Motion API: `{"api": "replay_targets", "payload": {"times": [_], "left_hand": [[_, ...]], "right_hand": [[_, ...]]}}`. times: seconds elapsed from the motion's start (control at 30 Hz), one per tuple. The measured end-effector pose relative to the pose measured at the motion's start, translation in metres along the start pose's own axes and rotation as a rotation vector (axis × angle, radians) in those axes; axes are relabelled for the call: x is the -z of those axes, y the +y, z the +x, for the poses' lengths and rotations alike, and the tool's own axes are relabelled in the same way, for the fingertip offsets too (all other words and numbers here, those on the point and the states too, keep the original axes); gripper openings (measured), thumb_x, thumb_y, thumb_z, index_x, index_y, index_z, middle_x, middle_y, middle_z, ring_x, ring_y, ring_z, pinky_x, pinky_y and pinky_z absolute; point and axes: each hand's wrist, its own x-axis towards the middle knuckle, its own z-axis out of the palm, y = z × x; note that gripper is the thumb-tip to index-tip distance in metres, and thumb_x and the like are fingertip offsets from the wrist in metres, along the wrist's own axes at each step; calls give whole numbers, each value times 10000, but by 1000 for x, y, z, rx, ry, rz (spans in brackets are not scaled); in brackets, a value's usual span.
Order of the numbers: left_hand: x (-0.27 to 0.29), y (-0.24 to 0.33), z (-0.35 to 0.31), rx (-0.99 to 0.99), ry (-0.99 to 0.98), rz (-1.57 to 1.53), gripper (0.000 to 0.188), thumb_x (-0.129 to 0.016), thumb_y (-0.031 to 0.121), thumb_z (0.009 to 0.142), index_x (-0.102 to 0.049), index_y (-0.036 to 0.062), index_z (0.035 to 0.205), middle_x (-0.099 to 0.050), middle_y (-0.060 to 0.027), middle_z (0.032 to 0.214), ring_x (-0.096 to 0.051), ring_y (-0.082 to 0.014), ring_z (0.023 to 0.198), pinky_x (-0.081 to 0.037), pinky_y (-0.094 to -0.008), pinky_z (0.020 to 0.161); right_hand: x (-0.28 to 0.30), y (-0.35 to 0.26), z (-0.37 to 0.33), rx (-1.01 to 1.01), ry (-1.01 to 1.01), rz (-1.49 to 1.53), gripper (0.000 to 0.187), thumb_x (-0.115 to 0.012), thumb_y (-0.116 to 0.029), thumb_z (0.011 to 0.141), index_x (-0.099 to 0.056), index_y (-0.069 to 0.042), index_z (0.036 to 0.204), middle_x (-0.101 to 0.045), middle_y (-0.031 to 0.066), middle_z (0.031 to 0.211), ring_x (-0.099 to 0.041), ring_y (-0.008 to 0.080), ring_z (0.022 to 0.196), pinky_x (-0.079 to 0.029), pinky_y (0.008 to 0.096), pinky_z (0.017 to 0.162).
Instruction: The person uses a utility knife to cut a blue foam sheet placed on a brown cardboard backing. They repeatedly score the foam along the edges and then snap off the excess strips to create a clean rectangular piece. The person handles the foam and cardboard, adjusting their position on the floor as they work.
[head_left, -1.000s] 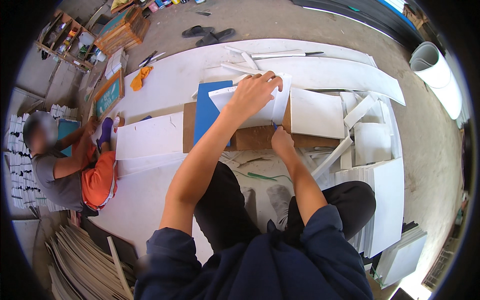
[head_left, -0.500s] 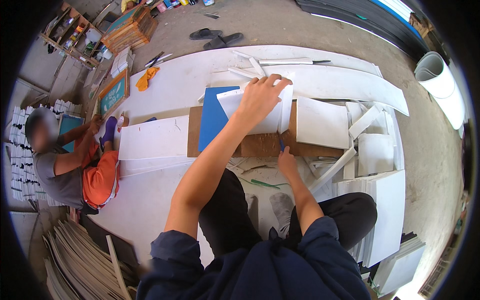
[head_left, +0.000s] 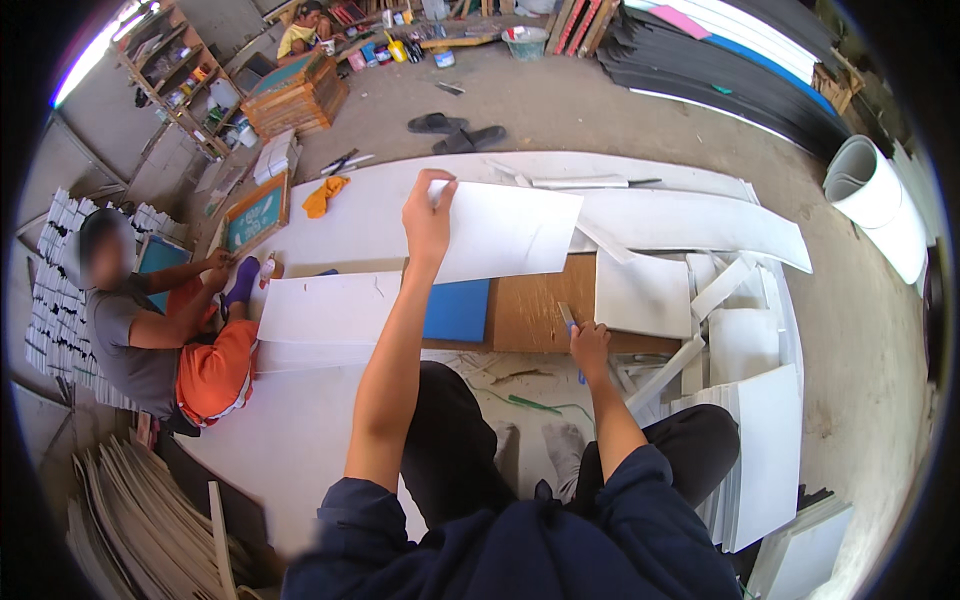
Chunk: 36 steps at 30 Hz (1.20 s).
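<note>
Your left hand (head_left: 428,225) pinches the white sheet (head_left: 512,230) at its left end, fingers closed, and the sheet runs from there to the right, its long axis roughly left to right, across the far side of the brown board (head_left: 541,298) and the blue sheet (head_left: 457,312). Your right hand (head_left: 591,350) is curled closed around a knife (head_left: 566,313), blade pointing far and slightly left, near and to the right of the white sheet and apart from it, so your left is the nearer hand.

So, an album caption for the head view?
White sheet in left grip, blue-handled knife in right grip.
</note>
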Motion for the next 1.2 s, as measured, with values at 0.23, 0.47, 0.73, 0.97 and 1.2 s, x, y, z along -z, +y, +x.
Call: {"api": "replay_targets", "payload": {"times": [0.23,0.47,0.73,0.97,1.2], "left_hand": [[12,-33,-1,296,244,-332,151,-555,196,860,-560,59,923,-531,-14,792,-392,-80,640,-364,-245,568],[4,-2,-9,632,108,-728,284,-559,274,865,-520,54,1041,-549,-65,905,-531,-147,854,-457,-296,705],[4,8,-21,649,74,-690,317,-574,293,857,-498,63,1062,-527,-61,885,-481,-116,771,-421,-258,666],[18,-19,-12,668,27,-616,372,-589,244,841,-463,76,1148,-526,-71,900,-491,-122,772,-423,-255,676],[-7,-14,-13,628,-284,-575,516,-528,192,873,-320,79,1332,-492,-136,1145,-481,-178,1004,-376,-295,874]], "right_hand": [[91,-58,97,-188,290,645,391,-439,-289,897,-494,51,1081,-504,268,1020,-491,391,953,-387,436,846],[269,-100,135,58,146,636,678,-475,-518,843,-360,7,1257,-505,250,1136,-496,357,1066,-377,377,917],[275,-108,101,361,155,267,962,-750,-328,657,-120,-167,1366,-432,335,1153,-518,355,1050,-432,404,866],[248,-115,110,83,25,528,673,-665,-301,748,-340,-51,1282,-503,238,1153,-522,312,1043,-412,354,877],[265,-88,112,-90,108,653,502,-519,-289,866,-393,-8,1263,-475,178,1217,-432,260,1143,-327,328,956]]}}
